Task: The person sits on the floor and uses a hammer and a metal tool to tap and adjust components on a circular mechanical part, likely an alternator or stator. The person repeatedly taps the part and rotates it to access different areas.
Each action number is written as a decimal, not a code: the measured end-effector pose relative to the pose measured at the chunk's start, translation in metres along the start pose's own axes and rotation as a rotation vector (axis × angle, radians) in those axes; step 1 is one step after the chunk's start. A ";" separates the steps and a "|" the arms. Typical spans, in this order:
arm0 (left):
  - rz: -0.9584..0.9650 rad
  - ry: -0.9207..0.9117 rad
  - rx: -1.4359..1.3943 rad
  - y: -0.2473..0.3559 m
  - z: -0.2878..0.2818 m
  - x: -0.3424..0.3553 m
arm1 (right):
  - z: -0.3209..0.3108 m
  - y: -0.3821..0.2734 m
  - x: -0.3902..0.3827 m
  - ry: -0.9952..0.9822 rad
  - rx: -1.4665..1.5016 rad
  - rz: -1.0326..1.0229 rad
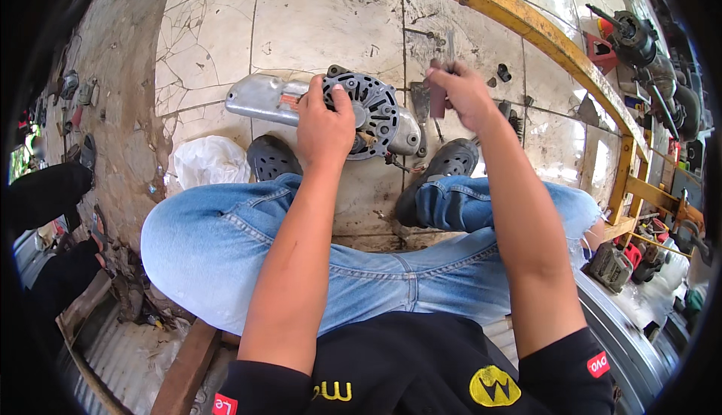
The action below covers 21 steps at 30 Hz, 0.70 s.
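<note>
My left fingers grip the alternator housing | right fingers pinch brown strip, apart | underway, I judge; remainder unclear

"What's worn up top?"
"A black short-sleeved shirt with yellow lettering, a round yellow emblem and red patches on both sleeves."
"Below?"
"Faded blue jeans, frayed near the right knee, and dark, holed clogs."

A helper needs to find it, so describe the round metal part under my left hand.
On the tiled floor, ahead of the dark clogs, lies a long silver piece. Overlapping it, under your left hand, is the round grey part, set apart from that plainer piece by its ring of slots.
</note>
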<state>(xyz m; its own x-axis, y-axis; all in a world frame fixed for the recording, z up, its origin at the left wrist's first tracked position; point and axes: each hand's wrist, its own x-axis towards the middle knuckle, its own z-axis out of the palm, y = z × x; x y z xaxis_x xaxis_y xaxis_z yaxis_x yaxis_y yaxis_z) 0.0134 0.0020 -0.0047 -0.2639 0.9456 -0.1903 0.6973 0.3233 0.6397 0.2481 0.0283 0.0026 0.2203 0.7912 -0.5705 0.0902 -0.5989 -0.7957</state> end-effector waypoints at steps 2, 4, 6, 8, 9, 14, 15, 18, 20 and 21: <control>-0.029 -0.021 0.014 0.003 -0.003 0.000 | 0.015 -0.002 -0.032 -0.036 0.005 0.011; -0.038 -0.033 0.017 0.005 -0.007 -0.001 | 0.028 -0.001 -0.058 -0.032 0.008 0.032; -0.052 -0.051 0.019 0.008 -0.008 -0.003 | 0.036 0.004 -0.073 0.021 0.010 0.064; -0.059 -0.045 0.030 0.009 -0.012 -0.004 | 0.041 -0.001 -0.081 0.014 0.114 0.099; -0.091 -0.077 0.028 0.010 -0.014 -0.003 | 0.044 -0.005 -0.084 0.009 0.165 0.116; -0.131 -0.174 0.052 0.020 -0.025 -0.001 | 0.063 -0.002 -0.095 0.106 0.045 -0.150; -0.131 -0.186 0.061 0.021 -0.027 -0.001 | 0.063 0.002 -0.095 0.105 0.050 -0.143; -0.118 -0.154 0.066 0.019 -0.023 0.001 | 0.066 0.015 -0.093 0.103 0.090 -0.105; -0.119 -0.142 0.064 0.018 -0.023 0.000 | 0.071 0.019 -0.096 0.117 0.146 -0.051; -0.118 -0.136 0.063 0.018 -0.022 -0.001 | 0.073 0.020 -0.099 0.138 0.106 -0.049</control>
<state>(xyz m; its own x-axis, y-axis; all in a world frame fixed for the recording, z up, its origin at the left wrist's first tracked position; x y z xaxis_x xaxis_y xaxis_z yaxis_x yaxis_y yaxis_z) 0.0113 0.0057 0.0234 -0.2572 0.8956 -0.3630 0.7083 0.4303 0.5596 0.1576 -0.0527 0.0281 0.3502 0.7902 -0.5030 0.0031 -0.5380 -0.8429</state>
